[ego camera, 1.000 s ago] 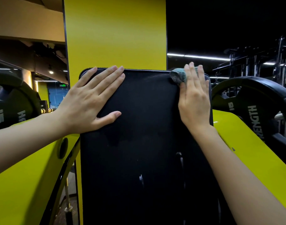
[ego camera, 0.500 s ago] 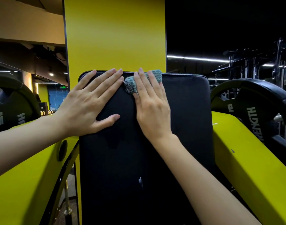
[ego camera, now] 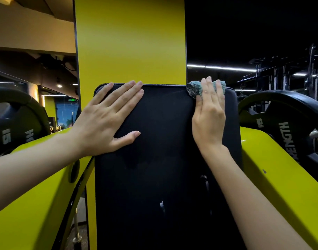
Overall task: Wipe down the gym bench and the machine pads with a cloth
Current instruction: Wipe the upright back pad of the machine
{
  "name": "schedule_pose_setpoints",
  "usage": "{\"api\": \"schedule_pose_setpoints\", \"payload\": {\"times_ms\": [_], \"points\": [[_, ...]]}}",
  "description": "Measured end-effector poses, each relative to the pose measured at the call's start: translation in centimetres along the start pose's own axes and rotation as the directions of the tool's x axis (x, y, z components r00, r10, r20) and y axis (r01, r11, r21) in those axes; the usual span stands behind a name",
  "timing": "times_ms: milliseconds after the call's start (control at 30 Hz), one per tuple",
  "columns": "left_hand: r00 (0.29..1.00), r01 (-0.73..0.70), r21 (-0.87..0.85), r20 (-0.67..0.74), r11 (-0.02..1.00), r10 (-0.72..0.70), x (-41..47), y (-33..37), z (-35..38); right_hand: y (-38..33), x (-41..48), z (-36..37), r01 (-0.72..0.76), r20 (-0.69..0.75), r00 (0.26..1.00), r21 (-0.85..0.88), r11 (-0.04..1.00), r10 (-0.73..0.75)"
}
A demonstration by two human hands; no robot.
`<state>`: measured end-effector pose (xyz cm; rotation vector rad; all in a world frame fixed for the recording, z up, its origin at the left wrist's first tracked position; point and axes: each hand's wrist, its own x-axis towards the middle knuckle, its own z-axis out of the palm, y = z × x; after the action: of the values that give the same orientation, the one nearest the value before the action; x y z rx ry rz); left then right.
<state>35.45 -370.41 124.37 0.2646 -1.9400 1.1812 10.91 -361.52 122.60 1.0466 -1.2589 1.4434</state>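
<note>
Dim gym space is stretching out around me, with a ceiling light strip (ego camera: 221, 68) glowing across the darkness on the right and tall racks (ego camera: 290, 74) standing under it far back. A broad yellow pillar (ego camera: 131, 42) is rising straight ahead, and the machine's upright black pad (ego camera: 163, 168) is standing in front of it, its top edge crossing the pillar's lower part. I am pressing my left hand (ego camera: 107, 121) flat on the pad's upper left corner, fingers straight and slightly spread, fingertips reaching the top seam and thumb pointing out to the right. My right hand (ego camera: 209, 120) is lying flat near the pad's upper right corner, fingers straight and close together, pushing the bunched teal cloth (ego camera: 197, 89) against the pad just below its top edge. The cloth is poking out on both sides of my fingers, a grey mesh patch showing at its left end. Both hands are lying flat and gripping nothing, well apart, with bare pad between them. The yellow left machine arm (ego camera: 28, 204) is sloping down under my left forearm, and the yellow right machine arm (ego camera: 280, 177) is sloping down beside my right forearm. Behind them the black left weight plate (ego camera: 15, 123), marked 15, and the black right weight plate (ego camera: 284, 123), bearing white lettering, are sitting upright. Small pale scuffs (ego camera: 161, 204) are showing low on the pad's face.
</note>
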Motion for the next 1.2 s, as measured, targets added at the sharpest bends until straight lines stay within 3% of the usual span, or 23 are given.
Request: {"api": "schedule_pose_setpoints", "payload": {"times_ms": [167, 367, 567, 933, 1200], "points": [[1.000, -0.002, 0.000, -0.003, 1.000, 0.002, 0.0, 0.0, 0.0, -3.6, -0.6, 1.6, 0.134, 0.020, 0.990, 0.081, 0.988, -0.136], [1.000, 0.005, -0.013, 0.006, 1.000, -0.005, -0.1, -0.1, -0.1, -2.7, -4.1, 0.3, 0.186, 0.056, 0.981, -0.035, 0.982, -0.184], [1.000, 0.008, -0.025, 0.005, 1.000, -0.008, 0.0, 0.0, 0.0, -0.8, -7.9, -1.6, 0.190, 0.100, 0.979, -0.107, 0.976, -0.179], [1.000, 0.010, -0.041, 0.011, 0.999, -0.010, -0.1, 0.0, -0.2, 1.2, 0.3, -0.9, 0.031, 0.086, 0.996, -0.005, 0.999, -0.031], [0.992, -0.090, -0.019, 0.088, 0.996, 0.092, 0.1, -0.3, -0.7, 3.5, -7.4, -3.9, 0.071, 0.134, 0.989, 0.001, 0.997, -0.071]]}}
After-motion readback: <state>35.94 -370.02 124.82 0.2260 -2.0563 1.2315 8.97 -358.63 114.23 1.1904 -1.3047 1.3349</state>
